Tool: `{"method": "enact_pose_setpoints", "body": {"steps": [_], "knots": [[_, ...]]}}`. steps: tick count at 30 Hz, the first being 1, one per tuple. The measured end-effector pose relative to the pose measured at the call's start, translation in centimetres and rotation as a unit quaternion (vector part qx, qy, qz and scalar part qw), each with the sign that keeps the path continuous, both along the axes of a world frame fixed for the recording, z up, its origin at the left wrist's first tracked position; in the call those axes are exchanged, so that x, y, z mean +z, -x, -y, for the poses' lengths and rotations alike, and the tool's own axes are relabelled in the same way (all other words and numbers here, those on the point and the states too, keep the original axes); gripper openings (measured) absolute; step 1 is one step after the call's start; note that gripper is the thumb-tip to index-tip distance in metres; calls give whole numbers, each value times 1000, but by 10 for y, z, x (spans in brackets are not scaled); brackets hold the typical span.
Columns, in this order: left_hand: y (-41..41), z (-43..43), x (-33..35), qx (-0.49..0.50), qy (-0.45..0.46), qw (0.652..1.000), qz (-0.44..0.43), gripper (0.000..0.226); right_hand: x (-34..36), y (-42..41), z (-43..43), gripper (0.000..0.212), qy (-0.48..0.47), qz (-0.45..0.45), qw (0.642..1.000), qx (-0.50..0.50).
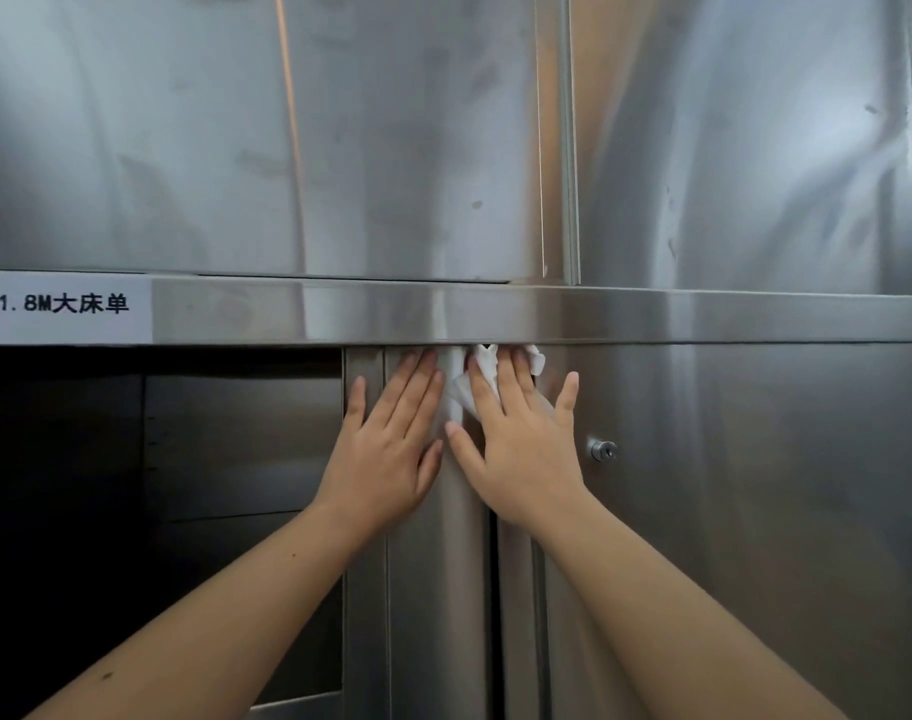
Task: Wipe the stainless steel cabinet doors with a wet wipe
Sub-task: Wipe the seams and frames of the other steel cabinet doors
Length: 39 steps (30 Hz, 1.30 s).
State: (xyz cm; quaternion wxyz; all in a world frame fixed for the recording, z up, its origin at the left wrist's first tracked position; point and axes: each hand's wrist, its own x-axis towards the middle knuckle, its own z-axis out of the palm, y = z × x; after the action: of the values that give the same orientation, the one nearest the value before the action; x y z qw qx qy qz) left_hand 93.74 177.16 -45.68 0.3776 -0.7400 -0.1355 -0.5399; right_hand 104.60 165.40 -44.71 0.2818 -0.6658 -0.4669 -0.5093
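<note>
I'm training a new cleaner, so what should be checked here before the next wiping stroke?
1. Wipe in contact: ok, the right hand presses the wet wipe flat on the steel, just under the horizontal rail.
2. Left hand free: ok, it lies flat beside the right hand and holds nothing.
3. Lock clear of the stroke: ok, it sits to the right of the right hand.
4. Wipe damp enough: cannot tell.
5. Upper left door clean: not ok, smudges show.
</note>
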Motion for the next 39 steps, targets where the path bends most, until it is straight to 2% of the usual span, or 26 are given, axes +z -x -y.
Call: {"method": "enact_pose_setpoints", "body": {"steps": [7, 12, 20, 27, 35, 39], "knots": [[-1, -2, 1, 15, 3, 1000, -4, 64, -32, -5, 6, 64, -7, 24, 1000, 19], [-1, -2, 0, 15, -6, 1000, -2, 64, -7, -10, 11, 60, -20, 52, 998, 19], [-1, -1, 0, 16, -4, 1000, -3, 63, -44, -4, 12, 65, 5, 31, 999, -7], [-2, -1, 0, 8, -11, 1000, 8, 63, -2, -9, 11, 62, -20, 58, 998, -8], [-2, -2, 0, 18, -5, 1000, 0, 63, -54, -7, 13, 63, -10, 40, 999, 5], [-2, -3, 0, 10, -7, 1000, 3, 63, -39, -8, 11, 63, -27, 55, 998, -1]]}}
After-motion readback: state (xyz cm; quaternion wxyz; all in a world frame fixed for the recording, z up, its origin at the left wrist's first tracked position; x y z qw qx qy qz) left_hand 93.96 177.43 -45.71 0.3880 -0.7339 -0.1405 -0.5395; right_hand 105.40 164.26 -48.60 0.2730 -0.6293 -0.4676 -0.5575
